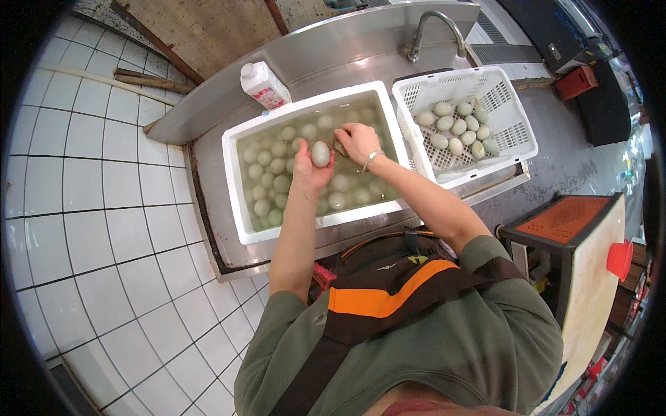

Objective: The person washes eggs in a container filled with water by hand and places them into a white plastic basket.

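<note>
A pale green-white egg point(320, 154) rests in my left hand point(314, 169), held above the water with the fingers curled around it. Just to the right, my right hand point(359, 143) pinches a small brownish scrubbing pad or cloth point(341, 147); its exact kind cannot be told. Both hands are over a white foam box point(233, 179) filled with cloudy water, where many eggs point(278, 166) lie under the surface, most densely at the left. Right of the box stands a white perforated plastic basket point(468, 78) with several pale eggs point(459, 127) on its bottom.
The box and basket stand in a stainless steel sink point(213, 156) with a curved metal faucet point(437, 21) at its back right. A white plastic jug point(265, 86) stands behind the box. White wall tiles point(125, 223) lie left; an orange-topped stand point(562, 218) is at right.
</note>
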Available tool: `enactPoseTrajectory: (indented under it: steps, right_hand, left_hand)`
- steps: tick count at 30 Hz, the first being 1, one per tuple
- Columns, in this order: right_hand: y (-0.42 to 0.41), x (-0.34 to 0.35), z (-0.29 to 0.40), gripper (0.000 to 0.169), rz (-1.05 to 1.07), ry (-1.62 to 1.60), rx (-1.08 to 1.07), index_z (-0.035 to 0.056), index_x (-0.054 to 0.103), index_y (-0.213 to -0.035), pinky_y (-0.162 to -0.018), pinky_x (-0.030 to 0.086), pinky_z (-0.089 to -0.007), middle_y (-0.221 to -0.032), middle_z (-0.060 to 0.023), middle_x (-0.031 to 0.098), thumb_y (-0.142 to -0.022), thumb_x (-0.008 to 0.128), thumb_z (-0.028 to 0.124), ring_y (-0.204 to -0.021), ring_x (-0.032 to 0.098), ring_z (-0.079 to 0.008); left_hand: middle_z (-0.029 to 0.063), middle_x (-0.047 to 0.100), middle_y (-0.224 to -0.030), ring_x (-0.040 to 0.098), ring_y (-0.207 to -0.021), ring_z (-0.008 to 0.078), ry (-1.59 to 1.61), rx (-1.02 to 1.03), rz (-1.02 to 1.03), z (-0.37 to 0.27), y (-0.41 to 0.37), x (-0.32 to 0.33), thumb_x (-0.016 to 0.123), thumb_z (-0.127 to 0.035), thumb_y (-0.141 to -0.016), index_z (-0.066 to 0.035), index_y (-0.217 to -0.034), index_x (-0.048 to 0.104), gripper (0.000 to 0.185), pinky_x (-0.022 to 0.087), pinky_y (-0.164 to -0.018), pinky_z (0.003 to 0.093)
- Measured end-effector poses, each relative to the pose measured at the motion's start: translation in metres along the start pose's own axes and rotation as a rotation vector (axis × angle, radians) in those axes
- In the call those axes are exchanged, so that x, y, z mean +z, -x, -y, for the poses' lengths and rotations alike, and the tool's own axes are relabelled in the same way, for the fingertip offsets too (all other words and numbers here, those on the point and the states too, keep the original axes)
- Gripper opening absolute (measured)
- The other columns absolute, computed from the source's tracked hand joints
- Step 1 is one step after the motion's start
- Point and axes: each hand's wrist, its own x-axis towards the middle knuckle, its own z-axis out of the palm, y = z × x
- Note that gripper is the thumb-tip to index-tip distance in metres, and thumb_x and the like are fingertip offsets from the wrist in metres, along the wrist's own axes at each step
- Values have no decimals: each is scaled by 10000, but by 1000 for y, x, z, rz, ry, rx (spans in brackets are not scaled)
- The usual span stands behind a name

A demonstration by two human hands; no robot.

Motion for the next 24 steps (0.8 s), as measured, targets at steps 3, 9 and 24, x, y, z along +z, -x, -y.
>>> enactPoseTrajectory:
  steps: [3, 9, 24]
  right_hand:
    - [29, 1, 9, 187, -59, -60, -385, 169, 697, -935, -690, 517, -441, -867, -127, 597, -850, 575, 283, -774, 627, -328]
    - [38, -3, 21, 212, -57, -7, -293, 201, 692, -990, -705, 507, -458, -894, -124, 586, -869, 551, 304, -767, 606, -353]
    - [28, -11, 2, 223, -110, 3, -397, 161, 681, -1044, -633, 491, -399, -797, -92, 572, -841, 588, 165, -709, 591, -311]
  left_hand:
    - [139, 593, -1048, 576, -921, 261, -40, -20, 99, -1, -19, -10, 317, -366, -999, -55, -1142, 523, 400, 486, -784, 371]
    - [112, 592, -1075, 585, -992, 250, -36, -69, 90, 14, -13, 2, 299, -297, -982, -59, -1137, 525, 363, 479, -882, 456]
    - [92, 601, -1040, 610, -947, 228, -178, 7, 18, 38, 27, 37, 336, -375, -997, -55, -1099, 528, 387, 527, -791, 375]
